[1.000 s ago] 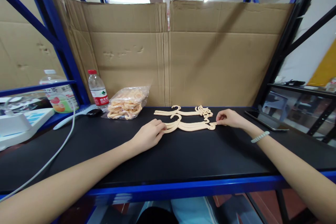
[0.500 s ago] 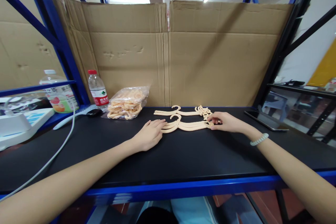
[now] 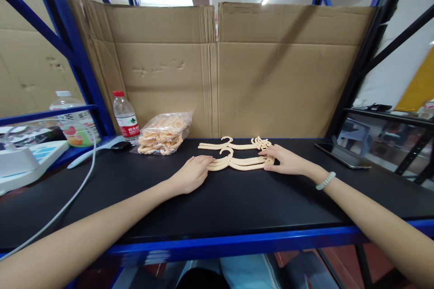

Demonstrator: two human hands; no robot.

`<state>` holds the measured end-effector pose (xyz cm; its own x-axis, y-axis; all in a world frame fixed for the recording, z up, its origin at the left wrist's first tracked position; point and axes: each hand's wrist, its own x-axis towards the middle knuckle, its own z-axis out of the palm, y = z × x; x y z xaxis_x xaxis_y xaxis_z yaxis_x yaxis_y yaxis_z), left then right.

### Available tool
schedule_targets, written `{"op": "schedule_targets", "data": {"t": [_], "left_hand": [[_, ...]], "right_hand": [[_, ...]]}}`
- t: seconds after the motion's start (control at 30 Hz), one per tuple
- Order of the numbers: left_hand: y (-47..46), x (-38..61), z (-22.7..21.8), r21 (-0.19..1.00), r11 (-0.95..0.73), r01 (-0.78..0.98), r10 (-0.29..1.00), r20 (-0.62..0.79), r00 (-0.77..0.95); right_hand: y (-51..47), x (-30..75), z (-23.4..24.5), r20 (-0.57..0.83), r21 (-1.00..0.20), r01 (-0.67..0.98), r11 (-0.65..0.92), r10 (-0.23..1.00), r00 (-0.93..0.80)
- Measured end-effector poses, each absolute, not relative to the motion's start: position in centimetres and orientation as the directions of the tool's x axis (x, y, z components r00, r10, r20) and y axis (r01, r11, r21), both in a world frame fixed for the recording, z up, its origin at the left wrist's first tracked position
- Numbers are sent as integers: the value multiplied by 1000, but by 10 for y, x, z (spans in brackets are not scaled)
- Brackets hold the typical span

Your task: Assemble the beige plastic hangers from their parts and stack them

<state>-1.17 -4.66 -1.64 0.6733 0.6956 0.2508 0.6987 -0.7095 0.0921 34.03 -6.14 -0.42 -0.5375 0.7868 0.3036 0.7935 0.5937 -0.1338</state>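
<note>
A small stack of cream plastic hangers (image 3: 241, 163) lies flat on the black shelf top (image 3: 217, 198). My left hand (image 3: 191, 174) rests palm down, fingers stretched out, touching the stack's left tip. My right hand (image 3: 284, 159) lies flat with fingers extended against the stack's right end. Just behind it lies a second group of cream hangers (image 3: 237, 145), their hooks bunched at the right.
A clear bag of more hangers (image 3: 164, 133) and a red-capped water bottle (image 3: 125, 116) stand at the back left. A white cable (image 3: 73, 194) crosses the left side. A dark tablet (image 3: 342, 155) lies at the right. Cardboard sheets (image 3: 217, 67) wall the back.
My right hand slid left and opened from a pinch on the stack's right tip to flat fingers. My left hand's fingers uncurled and flattened at the left tip.
</note>
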Motion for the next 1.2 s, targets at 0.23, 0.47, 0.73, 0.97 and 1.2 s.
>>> {"op": "schedule_targets", "data": {"t": [0.23, 0.47, 0.73, 0.97, 1.2], "left_hand": [[-49, -11, -14, 97, -732, 675, 671, 279, 687], [-49, -11, -13, 71, -735, 674, 663, 285, 692], [-50, -11, -12, 66, -737, 672, 660, 286, 695], [-51, -10, -10, 66, -735, 674, 662, 282, 694], [-55, -11, -1, 110, -733, 671, 671, 276, 688]], "right_hand": [[-66, 344, 5, 232, -161, 806, 570, 815, -530], [-66, 358, 11, 198, -194, 835, 515, 854, -481], [-69, 358, 13, 181, -227, 842, 489, 871, -457], [-64, 358, 4, 122, -186, 845, 502, 865, -487], [-64, 357, 4, 116, -245, 825, 510, 860, -497]]}}
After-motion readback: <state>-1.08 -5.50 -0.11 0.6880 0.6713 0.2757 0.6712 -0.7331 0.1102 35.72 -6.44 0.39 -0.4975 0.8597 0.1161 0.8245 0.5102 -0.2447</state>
